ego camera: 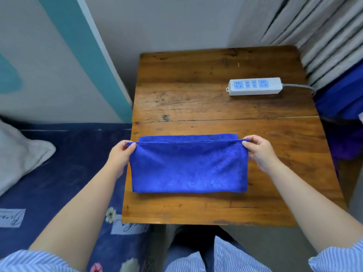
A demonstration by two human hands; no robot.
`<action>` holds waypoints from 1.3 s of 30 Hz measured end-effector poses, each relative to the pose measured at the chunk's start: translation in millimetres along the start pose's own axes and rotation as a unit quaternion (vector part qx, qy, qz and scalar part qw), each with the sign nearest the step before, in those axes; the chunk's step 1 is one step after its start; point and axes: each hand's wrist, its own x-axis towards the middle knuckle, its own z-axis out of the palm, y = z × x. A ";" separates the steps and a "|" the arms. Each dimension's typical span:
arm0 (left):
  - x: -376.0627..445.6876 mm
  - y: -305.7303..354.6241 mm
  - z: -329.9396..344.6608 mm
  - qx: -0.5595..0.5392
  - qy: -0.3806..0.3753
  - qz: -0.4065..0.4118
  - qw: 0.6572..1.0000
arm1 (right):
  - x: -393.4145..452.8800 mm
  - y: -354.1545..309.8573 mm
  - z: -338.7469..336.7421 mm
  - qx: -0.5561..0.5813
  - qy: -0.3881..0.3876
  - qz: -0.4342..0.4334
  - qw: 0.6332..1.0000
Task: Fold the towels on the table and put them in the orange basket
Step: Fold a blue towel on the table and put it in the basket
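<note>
A blue towel [188,165] lies flat near the front of the wooden desk [216,107], close to the person so both arms can reach it with ease. The towel is doubled over, with its fold along the near side, and a thin strip of the bottom layer shows past the top layer at the far side. The left hand [119,152] pinches the top layer's far left corner between thumb and fingers, and the right hand [257,149] pinches the far right corner the same way. Holding both corners at once keeps the edge pulled straight, so it looks like the person is lining up the two layers (they do not quite match yet). A white power strip [255,86] sits well apart at the back right of the desk, out of the way of the folding. A bed [59,173] with a dark blue cover stands just beside the desk on the left. The orange basket is not in view, so the towel likely needs more folding first.
</note>
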 end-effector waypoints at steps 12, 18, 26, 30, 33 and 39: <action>65.2 -15.0 23.2 0.098 0.049 0.026 0.994 | 65.8 18.4 19.2 -0.090 0.078 0.004 0.993; 79.5 -25.4 33.0 0.168 0.074 0.032 0.983 | 80.4 34.6 27.4 -0.180 0.148 -0.018 0.972; 78.3 -28.8 44.1 0.278 0.131 0.048 0.950 | 75.4 36.5 42.1 -0.370 0.211 -0.039 0.904; 67.6 -19.2 43.5 0.387 0.165 0.134 0.897 | 54.1 31.1 56.6 -0.461 0.280 -0.105 0.835; 53.1 -21.1 64.1 0.455 0.111 0.368 0.803 | 35.3 35.4 98.8 -0.529 0.195 -0.286 0.775; 45.8 -40.1 112.0 0.519 -0.056 0.276 0.807 | 40.4 59.1 159.3 -0.624 -0.057 -0.241 0.741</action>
